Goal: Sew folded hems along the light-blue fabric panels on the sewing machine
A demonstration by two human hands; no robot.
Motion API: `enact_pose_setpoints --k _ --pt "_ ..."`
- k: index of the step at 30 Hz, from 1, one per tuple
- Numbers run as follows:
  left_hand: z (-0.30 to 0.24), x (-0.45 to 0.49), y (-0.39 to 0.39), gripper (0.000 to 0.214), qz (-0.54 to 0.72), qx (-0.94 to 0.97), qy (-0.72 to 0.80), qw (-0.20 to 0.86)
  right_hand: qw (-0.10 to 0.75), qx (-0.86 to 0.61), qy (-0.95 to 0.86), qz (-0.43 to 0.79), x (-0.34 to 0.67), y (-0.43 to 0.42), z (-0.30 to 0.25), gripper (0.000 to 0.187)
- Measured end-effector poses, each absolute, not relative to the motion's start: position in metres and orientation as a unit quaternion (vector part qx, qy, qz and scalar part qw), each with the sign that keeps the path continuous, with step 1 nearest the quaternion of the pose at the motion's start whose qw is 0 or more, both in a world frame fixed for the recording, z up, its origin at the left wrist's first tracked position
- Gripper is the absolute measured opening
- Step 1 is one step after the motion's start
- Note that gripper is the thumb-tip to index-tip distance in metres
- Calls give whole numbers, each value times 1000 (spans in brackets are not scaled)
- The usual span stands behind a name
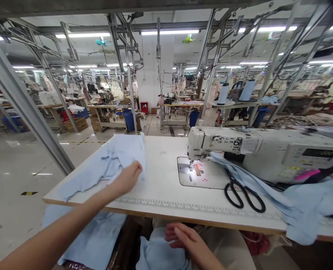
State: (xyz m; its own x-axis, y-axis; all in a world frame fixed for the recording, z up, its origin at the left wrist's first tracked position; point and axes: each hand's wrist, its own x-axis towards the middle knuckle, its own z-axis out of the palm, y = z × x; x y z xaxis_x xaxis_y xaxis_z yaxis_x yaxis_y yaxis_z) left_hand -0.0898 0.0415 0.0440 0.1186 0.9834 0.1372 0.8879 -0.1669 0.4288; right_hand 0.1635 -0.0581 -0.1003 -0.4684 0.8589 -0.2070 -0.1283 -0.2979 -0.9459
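A person's two bare hands are at a white table (162, 150) in a large sewing workshop; the left hand (130, 176) is over the light blue cloth (89, 178), which lies spread and partly folded at the left end of the table; its fingers are curled together, and whether they pinch the cloth cannot be told; the right hand (184, 238) is below the table's near edge, its fingers loosely bent and apart from the thumb, gripping nothing that shows; it is just above a crumpled blue bundle (160, 252).

A white sewing machine (263, 148) fills the right side of the table, its lamp lighting the needle area and the metal plate (211, 181); black-handled scissors (233, 182) lie in front of it, touching long blue strips (247, 180) that run right towards a heap of blue fabric (312, 204) hanging over the near edge; a printed ruler (166, 203) follows that edge; more blue fabric pieces (98, 234) lie lower down, near left.

Beyond, to the far right, two pale blue thread cones (223, 94) stand upright on another table; farther back are rows of workstations under strip lights.
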Motion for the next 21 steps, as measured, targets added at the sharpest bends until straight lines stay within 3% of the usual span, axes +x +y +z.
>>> enact_pose_setpoints --k 3,6,11,13,18,21 --pt "18 -43 -10 19 141 805 539 204 361 -296 -362 807 150 -53 -70 70" --pt "5 -27 -26 20 85 832 493 238 375 -294 -360 802 142 -54 -69 59" --pt "1 -40 38 22 82 812 564 128 424 -351 -367 750 138 -58 -91 43" --pt "-1 -44 71 19 70 797 593 92 428 -341 -377 748 141 -62 -95 44" --pt "-8 -34 123 35 58 774 629 48 416 -305 -384 766 168 -85 -115 48" --pt "-13 -12 126 43 56 792 605 55 371 -328 -434 753 194 -105 -140 49"
